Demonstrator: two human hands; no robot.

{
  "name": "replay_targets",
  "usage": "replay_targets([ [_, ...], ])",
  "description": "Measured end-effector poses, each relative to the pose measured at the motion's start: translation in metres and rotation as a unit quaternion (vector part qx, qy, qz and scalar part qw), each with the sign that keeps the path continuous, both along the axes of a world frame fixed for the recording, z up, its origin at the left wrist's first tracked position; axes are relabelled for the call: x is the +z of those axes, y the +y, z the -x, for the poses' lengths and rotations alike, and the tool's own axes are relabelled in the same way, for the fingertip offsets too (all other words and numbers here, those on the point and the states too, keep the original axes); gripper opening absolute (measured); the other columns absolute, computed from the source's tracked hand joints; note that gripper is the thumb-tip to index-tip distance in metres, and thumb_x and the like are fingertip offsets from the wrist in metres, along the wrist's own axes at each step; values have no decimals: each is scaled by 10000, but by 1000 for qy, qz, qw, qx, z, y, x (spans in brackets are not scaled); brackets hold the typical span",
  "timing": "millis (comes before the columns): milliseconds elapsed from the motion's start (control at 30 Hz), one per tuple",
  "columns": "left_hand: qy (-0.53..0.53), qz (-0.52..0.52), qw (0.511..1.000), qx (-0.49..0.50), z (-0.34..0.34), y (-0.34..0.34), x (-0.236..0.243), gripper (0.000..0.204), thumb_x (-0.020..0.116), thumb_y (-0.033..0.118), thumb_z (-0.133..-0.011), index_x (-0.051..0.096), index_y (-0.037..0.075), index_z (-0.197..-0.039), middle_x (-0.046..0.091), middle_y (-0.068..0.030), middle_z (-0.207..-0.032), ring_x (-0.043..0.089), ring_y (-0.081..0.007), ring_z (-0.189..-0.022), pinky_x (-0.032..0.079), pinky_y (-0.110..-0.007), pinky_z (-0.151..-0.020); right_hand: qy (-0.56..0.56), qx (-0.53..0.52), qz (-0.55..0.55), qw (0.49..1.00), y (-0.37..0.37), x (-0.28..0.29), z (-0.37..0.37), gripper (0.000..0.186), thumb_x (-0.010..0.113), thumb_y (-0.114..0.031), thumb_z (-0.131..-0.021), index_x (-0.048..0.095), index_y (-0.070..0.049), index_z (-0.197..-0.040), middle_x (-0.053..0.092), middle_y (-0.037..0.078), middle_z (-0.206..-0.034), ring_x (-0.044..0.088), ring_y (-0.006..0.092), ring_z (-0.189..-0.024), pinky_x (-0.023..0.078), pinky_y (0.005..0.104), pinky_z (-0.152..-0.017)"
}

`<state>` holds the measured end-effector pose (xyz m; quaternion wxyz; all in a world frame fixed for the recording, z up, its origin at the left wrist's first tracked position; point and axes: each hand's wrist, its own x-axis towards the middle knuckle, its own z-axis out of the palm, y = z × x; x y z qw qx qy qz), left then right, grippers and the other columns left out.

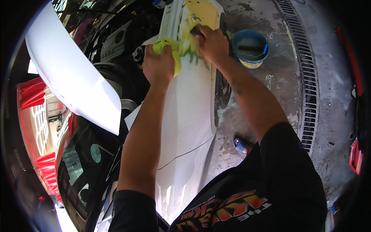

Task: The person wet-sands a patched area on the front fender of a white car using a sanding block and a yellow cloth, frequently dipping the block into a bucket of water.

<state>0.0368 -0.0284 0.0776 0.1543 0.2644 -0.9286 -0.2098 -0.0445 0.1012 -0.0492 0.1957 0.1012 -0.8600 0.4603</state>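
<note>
A white car fender [187, 104] stretches away in front of me, its far part covered by a yellowish filler patch [203, 13] with green-edged, sanded-looking areas. My right hand [215, 45] is closed around a small dark block [195, 31], perhaps a sanding block, pressed against the patch. Bunched under my left hand [159, 65] is a lime-yellow cloth [177, 63], which rests on the fender's inner edge beside the engine bay. The fingers of that hand are closed on it. Water drops dot the white paint nearby.
The raised white hood [73, 69] and dark engine bay [114, 42] lie left. On the wet concrete at right stands a blue bucket [247, 34] with a dark object inside. A metal drain grate [309, 89] runs beyond it. My sandalled foot [241, 146] stands beside the car.
</note>
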Motion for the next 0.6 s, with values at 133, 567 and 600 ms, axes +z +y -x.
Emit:
replay_targets([
  [133,-4,-5,1000,9,-1,-14,-4,541,637,386,-875,638,14,-1267,749,-256,-1136,711,-460,-1088,530,-524,-977,5,49,-36,998,-28,-4,-86,374,722,-297,-979,717,-157,-1327,725,127,-1243,692,378,-999,572,519,-833],
  [567,-4,20,1000,14,-6,-17,-5,509,637,376,-877,635,3,-1223,723,-276,-1134,698,-476,-1082,531,-539,-962,111,111,-56,986,-16,-13,-124,486,723,-221,-951,641,-157,-1426,710,92,-1235,685,340,-982,572,530,-799],
  [600,-4,20,1000,15,-4,-16,-4,510,638,376,-878,635,3,-1226,720,-276,-1140,696,-474,-1089,531,-539,-963,109,148,-72,980,-8,-8,-120,515,760,-191,-915,659,-157,-1419,720,105,-1257,692,343,-992,568,540,-805],
])
